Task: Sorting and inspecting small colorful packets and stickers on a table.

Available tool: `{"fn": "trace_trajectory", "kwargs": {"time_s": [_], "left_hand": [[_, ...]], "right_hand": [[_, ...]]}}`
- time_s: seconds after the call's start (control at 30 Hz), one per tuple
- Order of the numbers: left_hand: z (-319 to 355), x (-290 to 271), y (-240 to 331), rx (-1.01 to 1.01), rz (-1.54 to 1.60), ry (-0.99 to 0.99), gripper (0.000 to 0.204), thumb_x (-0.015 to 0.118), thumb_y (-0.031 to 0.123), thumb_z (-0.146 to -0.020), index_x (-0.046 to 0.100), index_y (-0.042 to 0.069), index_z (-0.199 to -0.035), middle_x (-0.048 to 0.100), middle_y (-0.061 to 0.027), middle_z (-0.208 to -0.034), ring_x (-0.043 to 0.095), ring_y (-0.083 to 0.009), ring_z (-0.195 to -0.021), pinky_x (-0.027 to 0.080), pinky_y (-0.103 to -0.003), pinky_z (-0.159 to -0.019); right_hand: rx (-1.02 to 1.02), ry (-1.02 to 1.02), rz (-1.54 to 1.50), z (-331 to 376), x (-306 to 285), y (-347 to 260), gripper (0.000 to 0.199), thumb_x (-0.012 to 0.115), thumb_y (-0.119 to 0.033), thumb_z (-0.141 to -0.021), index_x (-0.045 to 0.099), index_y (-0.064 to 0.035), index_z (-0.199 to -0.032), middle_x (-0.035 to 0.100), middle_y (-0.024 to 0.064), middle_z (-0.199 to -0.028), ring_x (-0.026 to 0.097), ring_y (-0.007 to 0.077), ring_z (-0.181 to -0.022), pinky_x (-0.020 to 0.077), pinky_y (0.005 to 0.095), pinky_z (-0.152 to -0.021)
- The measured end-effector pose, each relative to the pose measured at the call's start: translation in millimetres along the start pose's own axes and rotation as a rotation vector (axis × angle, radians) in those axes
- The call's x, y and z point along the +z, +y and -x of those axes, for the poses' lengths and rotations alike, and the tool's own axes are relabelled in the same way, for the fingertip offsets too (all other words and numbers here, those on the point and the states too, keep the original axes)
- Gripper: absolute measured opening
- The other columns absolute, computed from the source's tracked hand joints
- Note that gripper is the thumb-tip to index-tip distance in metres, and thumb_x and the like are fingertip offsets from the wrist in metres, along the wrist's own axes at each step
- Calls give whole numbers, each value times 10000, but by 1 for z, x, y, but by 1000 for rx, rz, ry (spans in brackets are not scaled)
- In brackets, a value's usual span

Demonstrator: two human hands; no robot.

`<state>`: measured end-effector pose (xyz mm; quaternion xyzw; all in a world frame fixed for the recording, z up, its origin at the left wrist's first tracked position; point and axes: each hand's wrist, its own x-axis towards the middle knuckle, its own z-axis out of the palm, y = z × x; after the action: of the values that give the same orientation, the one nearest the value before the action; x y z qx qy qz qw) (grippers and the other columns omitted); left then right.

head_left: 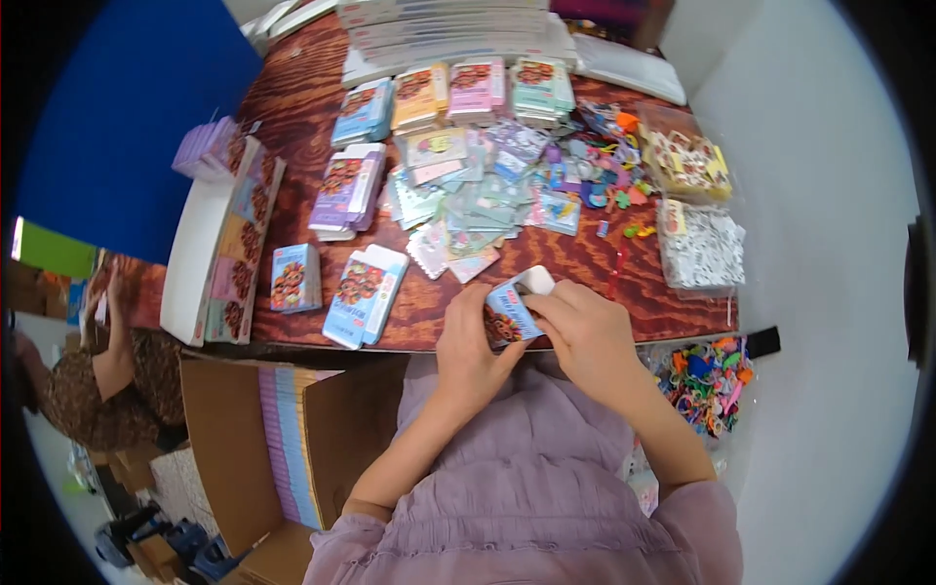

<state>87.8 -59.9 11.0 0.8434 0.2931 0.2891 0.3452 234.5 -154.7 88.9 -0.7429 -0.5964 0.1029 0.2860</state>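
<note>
Blue box point(504, 324) (tilted) sits between curled left hand point(468, 343) and right hand point(589, 337).

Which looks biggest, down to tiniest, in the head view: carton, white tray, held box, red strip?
1. Carton
2. White tray
3. Held box
4. Red strip
The held box is partly covered, but the order looks clear.

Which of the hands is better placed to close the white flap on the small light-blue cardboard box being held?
Probably the right hand: it sits beside the white flap, while the left hand supports the left side of the light-blue cardboard box.
</note>
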Motion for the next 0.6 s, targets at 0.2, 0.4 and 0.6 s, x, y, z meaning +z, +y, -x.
{"fn": "trace_trajectory", "kwargs": {"time_s": [0.2,0.4,0.6], "left_hand": [[-6,-4,6,-196,81,91,746,880,210,-676,472,-16,-1257,558,-197,-1133,594,-388,-1028,506,-450,-822],[5,-4,11,-181,379,-126,682,808,262,-826,436,-15,-1325,585,-197,-1132,642,-338,-1009,512,-420,-849],[4,-22,25,-245,743,-245,719,689,46,-915,304,43,-1522,601,-163,-1237,673,-218,-1034,541,-318,-871]], "right_hand": [[-125,389,35,0,17,-4,356,738,-23,-763,640,-19,-1106,627,139,-1069,614,282,-837,507,350,-665],[371,412,-984,9,36,5,227,586,39,-952,563,8,-1176,595,34,-975,566,75,-856,474,225,-739],[266,314,-988,24,26,16,132,577,39,-951,583,15,-1081,548,15,-922,537,66,-819,446,205,-722]]}}
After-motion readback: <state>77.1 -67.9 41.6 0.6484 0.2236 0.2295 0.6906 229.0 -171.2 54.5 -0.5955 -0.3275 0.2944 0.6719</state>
